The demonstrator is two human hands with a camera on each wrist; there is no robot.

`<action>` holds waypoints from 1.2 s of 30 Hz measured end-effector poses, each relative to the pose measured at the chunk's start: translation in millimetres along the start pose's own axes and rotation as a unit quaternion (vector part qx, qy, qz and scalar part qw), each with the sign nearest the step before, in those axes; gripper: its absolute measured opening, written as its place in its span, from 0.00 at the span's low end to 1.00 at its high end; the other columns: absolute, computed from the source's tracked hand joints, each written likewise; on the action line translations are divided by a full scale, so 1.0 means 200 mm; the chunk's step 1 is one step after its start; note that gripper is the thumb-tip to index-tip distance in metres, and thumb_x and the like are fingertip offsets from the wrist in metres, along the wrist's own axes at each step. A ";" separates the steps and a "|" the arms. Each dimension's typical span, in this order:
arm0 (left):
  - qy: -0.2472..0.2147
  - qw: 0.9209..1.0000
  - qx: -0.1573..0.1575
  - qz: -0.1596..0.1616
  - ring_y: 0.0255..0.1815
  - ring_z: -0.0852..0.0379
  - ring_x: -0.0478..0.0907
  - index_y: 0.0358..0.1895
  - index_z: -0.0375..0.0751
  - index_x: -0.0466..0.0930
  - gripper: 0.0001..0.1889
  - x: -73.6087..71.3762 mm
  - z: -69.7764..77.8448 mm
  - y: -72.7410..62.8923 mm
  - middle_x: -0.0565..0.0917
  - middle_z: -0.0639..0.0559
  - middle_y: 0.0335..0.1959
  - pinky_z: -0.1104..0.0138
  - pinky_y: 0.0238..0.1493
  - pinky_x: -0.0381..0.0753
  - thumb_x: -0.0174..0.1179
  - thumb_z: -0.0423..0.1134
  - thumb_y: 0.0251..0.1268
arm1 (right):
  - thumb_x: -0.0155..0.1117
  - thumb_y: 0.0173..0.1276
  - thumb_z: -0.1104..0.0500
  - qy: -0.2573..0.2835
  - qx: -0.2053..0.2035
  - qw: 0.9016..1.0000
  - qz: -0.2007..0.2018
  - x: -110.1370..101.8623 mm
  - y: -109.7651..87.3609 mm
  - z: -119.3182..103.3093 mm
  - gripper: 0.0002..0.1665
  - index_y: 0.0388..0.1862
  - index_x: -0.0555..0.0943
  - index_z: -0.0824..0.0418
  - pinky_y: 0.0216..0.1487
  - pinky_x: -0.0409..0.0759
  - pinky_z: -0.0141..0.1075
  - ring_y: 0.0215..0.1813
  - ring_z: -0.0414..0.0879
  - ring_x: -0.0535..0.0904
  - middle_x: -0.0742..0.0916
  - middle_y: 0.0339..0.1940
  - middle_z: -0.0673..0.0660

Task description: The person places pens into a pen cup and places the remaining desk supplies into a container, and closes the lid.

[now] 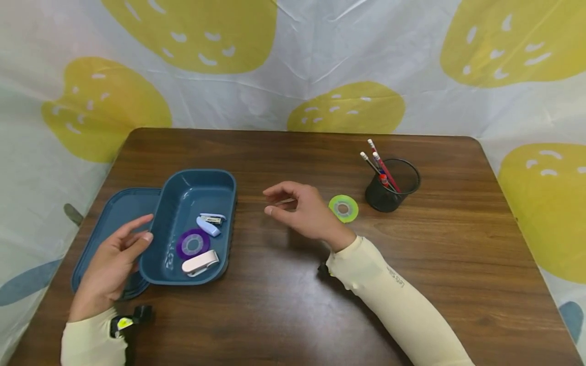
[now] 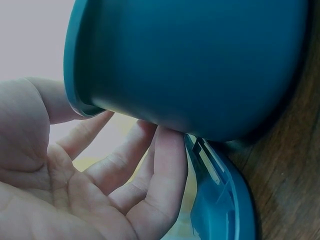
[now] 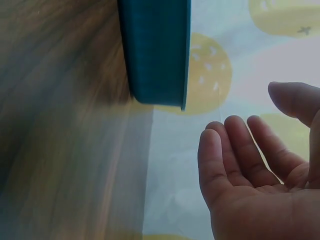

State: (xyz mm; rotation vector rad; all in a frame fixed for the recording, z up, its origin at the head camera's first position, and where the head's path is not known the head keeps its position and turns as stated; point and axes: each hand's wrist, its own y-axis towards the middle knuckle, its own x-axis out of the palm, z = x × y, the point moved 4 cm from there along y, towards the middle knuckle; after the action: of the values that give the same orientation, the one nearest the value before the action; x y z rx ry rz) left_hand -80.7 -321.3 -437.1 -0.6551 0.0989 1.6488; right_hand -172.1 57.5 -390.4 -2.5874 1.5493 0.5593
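Note:
A blue plastic box (image 1: 186, 190) stands on the table, partly over its matching lid (image 1: 120, 208). My left hand (image 1: 112, 262) is at the box's left side; in the left wrist view its bent fingers (image 2: 170, 170) touch the outer wall, and the thumb lies at the rim. Inside are a light blue stapler (image 1: 208, 226), a purple tape roll (image 1: 193, 244) and a pale pink stapler (image 1: 200, 263). Right of the box, my right hand (image 1: 304, 211) hovers with relaxed fingers and holds nothing. A green tape roll (image 1: 344, 209) lies just beyond its wrist.
A black mesh pencil cup (image 1: 386, 198) stands at the right, with several pencils (image 1: 382, 168) leaning in it. The brown wooden table (image 1: 293, 305) meets a white curtain (image 1: 311, 51) with yellow shapes at its back edge.

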 end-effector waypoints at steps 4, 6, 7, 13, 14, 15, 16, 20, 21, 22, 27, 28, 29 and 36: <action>-0.003 1.000 -0.001 -0.002 0.41 0.62 0.72 0.81 0.62 0.68 0.29 0.00 0.00 0.00 0.80 0.77 0.46 0.65 0.32 0.75 0.57 0.55 0.81 | 0.73 0.71 0.60 -0.001 0.015 1.000 0.014 -0.06 -0.02 0.01 0.19 0.59 0.86 0.61 0.60 0.86 0.51 0.56 0.50 0.88 0.90 0.54 0.59; 0.001 1.000 -0.004 -0.003 0.42 0.62 0.72 0.81 0.63 0.67 0.29 0.00 0.00 0.00 0.79 0.77 0.46 0.65 0.33 0.75 0.57 0.56 0.81 | 0.73 0.71 0.60 0.001 0.022 1.000 0.019 -0.08 -0.03 0.02 0.18 0.59 0.86 0.61 0.60 0.86 0.51 0.56 0.50 0.88 0.90 0.54 0.59; 0.004 1.000 -0.004 -0.004 0.43 0.62 0.73 0.81 0.62 0.67 0.30 0.00 0.00 0.00 0.79 0.77 0.46 0.65 0.33 0.76 0.57 0.56 0.81 | 0.73 0.71 0.60 0.002 0.025 0.999 0.022 -0.09 -0.03 0.02 0.18 0.59 0.86 0.61 0.60 0.86 0.50 0.56 0.50 0.88 0.90 0.54 0.59; 0.018 1.000 -0.004 -0.003 0.44 0.61 0.73 0.82 0.61 0.66 0.30 0.00 0.00 0.00 0.79 0.77 0.46 0.65 0.33 0.77 0.56 0.56 0.81 | 0.73 0.71 0.61 -0.007 0.028 0.999 0.034 -0.14 -0.05 0.02 0.19 0.59 0.85 0.62 0.58 0.87 0.44 0.56 0.50 0.88 0.91 0.54 0.60; 0.018 1.000 -0.006 -0.003 0.44 0.60 0.73 0.82 0.61 0.66 0.30 0.00 0.00 0.00 0.79 0.77 0.46 0.65 0.33 0.77 0.56 0.56 0.81 | 0.72 0.71 0.61 -0.008 0.029 0.999 0.036 -0.15 -0.05 0.02 0.19 0.59 0.85 0.62 0.58 0.87 0.46 0.56 0.51 0.88 0.91 0.54 0.60; 0.017 1.000 -0.007 -0.004 0.44 0.61 0.73 0.82 0.61 0.66 0.30 0.00 0.00 0.00 0.79 0.77 0.46 0.65 0.33 0.76 0.56 0.56 0.81 | 0.72 0.72 0.61 -0.010 0.030 0.999 0.038 -0.16 -0.06 0.03 0.18 0.59 0.85 0.62 0.58 0.87 0.47 0.56 0.51 0.88 0.90 0.55 0.60; 0.016 1.000 -0.008 -0.006 0.45 0.61 0.73 0.82 0.62 0.65 0.30 0.00 0.00 0.00 0.79 0.77 0.46 0.65 0.34 0.76 0.56 0.56 0.82 | 0.72 0.72 0.60 -0.015 0.031 0.999 0.040 -0.17 -0.06 0.03 0.18 0.59 0.85 0.62 0.59 0.87 0.48 0.56 0.51 0.88 0.90 0.56 0.60; 0.014 1.000 -0.011 -0.007 0.45 0.62 0.73 0.82 0.62 0.65 0.30 0.00 0.01 0.00 0.79 0.77 0.46 0.65 0.34 0.77 0.56 0.56 0.81 | 0.71 0.73 0.58 -0.041 0.046 0.997 0.042 -0.21 -0.10 0.06 0.18 0.60 0.85 0.60 0.59 0.86 0.51 0.57 0.50 0.87 0.89 0.59 0.61; 0.014 1.000 -0.010 -0.006 0.45 0.62 0.73 0.82 0.62 0.65 0.30 0.00 0.01 0.00 0.78 0.78 0.47 0.65 0.34 0.78 0.56 0.56 0.81 | 0.71 0.74 0.57 -0.049 0.050 0.997 0.042 -0.22 -0.11 0.08 0.19 0.61 0.85 0.60 0.59 0.86 0.51 0.57 0.50 0.87 0.89 0.60 0.61; 0.013 1.000 -0.009 -0.006 0.45 0.62 0.73 0.82 0.62 0.66 0.30 0.00 0.01 0.00 0.78 0.78 0.47 0.65 0.33 0.78 0.56 0.56 0.81 | 0.71 0.74 0.57 -0.056 0.053 0.996 0.043 -0.23 -0.12 0.09 0.19 0.61 0.85 0.60 0.59 0.86 0.51 0.57 0.50 0.87 0.89 0.60 0.62; 0.009 1.000 -0.001 -0.007 0.43 0.62 0.73 0.81 0.62 0.66 0.30 0.00 0.02 0.00 0.79 0.78 0.46 0.65 0.32 0.77 0.57 0.55 0.81 | 0.71 0.74 0.56 -0.074 0.072 0.993 0.060 -0.30 -0.16 0.12 0.18 0.61 0.85 0.58 0.59 0.85 0.51 0.57 0.50 0.87 0.89 0.59 0.62; 0.009 1.000 0.001 -0.007 0.43 0.62 0.73 0.81 0.62 0.66 0.30 0.00 0.02 0.00 0.79 0.78 0.46 0.65 0.32 0.77 0.57 0.55 0.81 | 0.71 0.74 0.56 -0.076 0.075 0.992 0.064 -0.32 -0.17 0.13 0.18 0.61 0.85 0.58 0.59 0.85 0.52 0.57 0.50 0.87 0.89 0.59 0.61; 0.009 1.000 0.002 -0.007 0.43 0.62 0.73 0.81 0.61 0.67 0.29 0.00 0.02 0.00 0.79 0.78 0.46 0.65 0.32 0.77 0.57 0.55 0.81 | 0.71 0.74 0.56 -0.079 0.079 0.991 0.068 -0.33 -0.17 0.13 0.18 0.60 0.85 0.58 0.59 0.85 0.52 0.57 0.50 0.87 0.90 0.59 0.61; 0.013 1.000 -0.004 -0.015 0.44 0.61 0.72 0.82 0.63 0.65 0.30 0.00 0.02 0.00 0.79 0.75 0.47 0.64 0.34 0.77 0.55 0.56 0.82 | 0.71 0.74 0.55 -0.110 0.097 0.986 0.079 -0.41 -0.23 0.16 0.21 0.62 0.84 0.59 0.58 0.86 0.50 0.57 0.52 0.88 0.89 0.60 0.60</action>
State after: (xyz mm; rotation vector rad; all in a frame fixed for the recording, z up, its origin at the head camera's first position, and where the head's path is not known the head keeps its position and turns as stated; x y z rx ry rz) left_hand -82.5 -318.9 -434.6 -0.6822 0.1008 1.6131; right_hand -175.8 157.5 -397.3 -2.1932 1.6521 0.6480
